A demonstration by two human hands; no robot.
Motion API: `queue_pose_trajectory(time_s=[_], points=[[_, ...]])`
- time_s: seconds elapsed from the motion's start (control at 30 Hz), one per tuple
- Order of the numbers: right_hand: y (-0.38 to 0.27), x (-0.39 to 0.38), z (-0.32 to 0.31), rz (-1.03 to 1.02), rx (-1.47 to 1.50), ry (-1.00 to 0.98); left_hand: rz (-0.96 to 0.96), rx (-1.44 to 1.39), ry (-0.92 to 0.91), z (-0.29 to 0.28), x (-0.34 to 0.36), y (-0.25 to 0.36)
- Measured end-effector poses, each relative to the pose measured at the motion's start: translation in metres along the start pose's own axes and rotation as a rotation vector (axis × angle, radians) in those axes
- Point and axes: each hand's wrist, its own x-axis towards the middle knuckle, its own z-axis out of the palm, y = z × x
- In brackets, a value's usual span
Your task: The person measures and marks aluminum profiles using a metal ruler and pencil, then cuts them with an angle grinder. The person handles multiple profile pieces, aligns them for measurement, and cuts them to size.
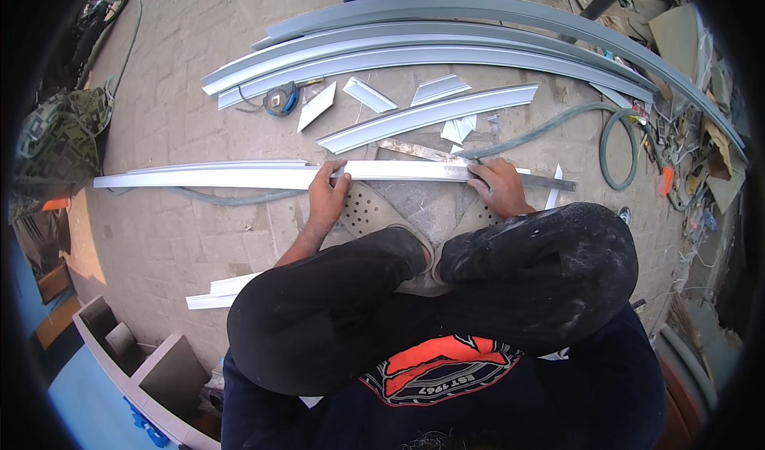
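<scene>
Left hand (327, 188) pinches a long, narrow, white strip (398, 170) extending past it; right hand (502, 187) pinches near a grey ruler (558, 184).

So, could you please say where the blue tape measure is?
In the head view, the tape measure lies on the paving, upper left of centre, nearer than the long profiles, left of a short offcut.

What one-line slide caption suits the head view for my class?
Left hand and right hand on a long white profile, tape measure and short pieces lying beyond.
</scene>
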Motion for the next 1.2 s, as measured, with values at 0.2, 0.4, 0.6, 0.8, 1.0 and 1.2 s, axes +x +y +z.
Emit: queue_pose_trajectory(time_s=[0.2, 0.4, 0.6, 0.8, 1.0, 1.2], points=[[0.003, -0.001, 0.002, -0.006, -0.015, -0.008, 0.022, -0.007, 0.006, 0.001, 0.0, -0.002], [0.004, 0.001, 0.003, -0.042, -0.006, 0.009, 0.05, 0.022, 0.022, 0.002, 0.0, -0.004], [0.004, 0.002, 0.002, -0.038, 0.0, -0.007, 0.044, 0.023, 0.026, 0.004, 0.001, -0.006], [0.003, 0.002, 0.002, -0.031, 0.002, 0.005, 0.031, 0.022, 0.016, 0.004, 0.0, -0.009], [0.03, 0.01, -0.021, 0.085, -0.08, 0.058, 0.021, 0.125, -0.019, 0.002, 0.013, -0.017], [0.094, 0.043, -0.062, 0.124, -0.212, 0.139, 0.173, 0.418, -0.174, -0.014, 0.015, 0.0]])
